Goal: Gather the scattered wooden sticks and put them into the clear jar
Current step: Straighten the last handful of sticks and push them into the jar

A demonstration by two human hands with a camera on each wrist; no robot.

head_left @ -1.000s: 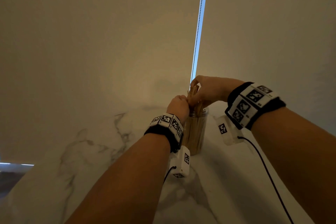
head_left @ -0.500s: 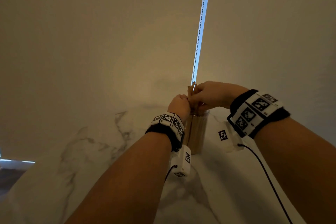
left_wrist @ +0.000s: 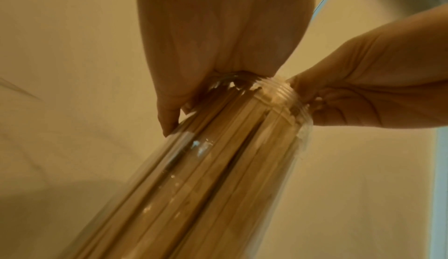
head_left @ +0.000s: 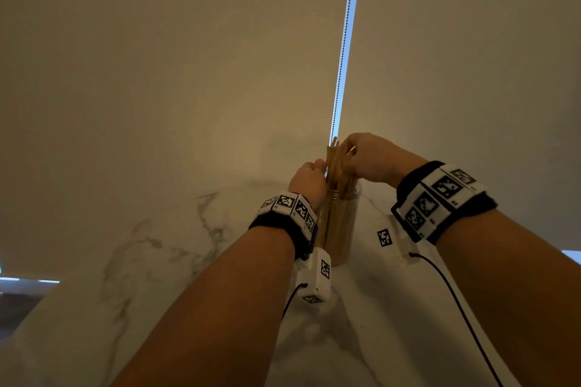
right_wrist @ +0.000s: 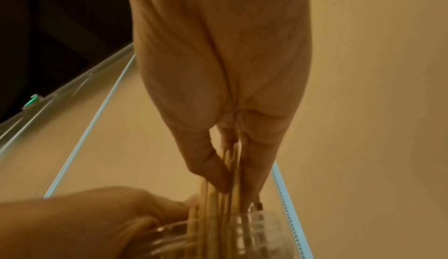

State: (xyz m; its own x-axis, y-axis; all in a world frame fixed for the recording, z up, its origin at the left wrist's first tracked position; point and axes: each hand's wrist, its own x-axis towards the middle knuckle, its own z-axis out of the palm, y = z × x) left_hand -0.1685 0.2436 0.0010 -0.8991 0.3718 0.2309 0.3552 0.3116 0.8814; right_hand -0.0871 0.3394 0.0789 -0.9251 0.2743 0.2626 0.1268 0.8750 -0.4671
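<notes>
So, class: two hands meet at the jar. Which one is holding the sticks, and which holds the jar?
The right hand pinches the sticks poking above the jar. The left hand only grips the jar's mouth.

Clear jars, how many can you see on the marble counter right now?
1. The clear jar stands on the marble counter between both wrists, packed with wooden sticks. The arms might hide another.

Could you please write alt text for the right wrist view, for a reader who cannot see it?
The right hand pinches a bundle of wooden sticks standing in the mouth of a clear jar, while the left hand holds the jar's rim. A beaded cord hangs behind.
</notes>
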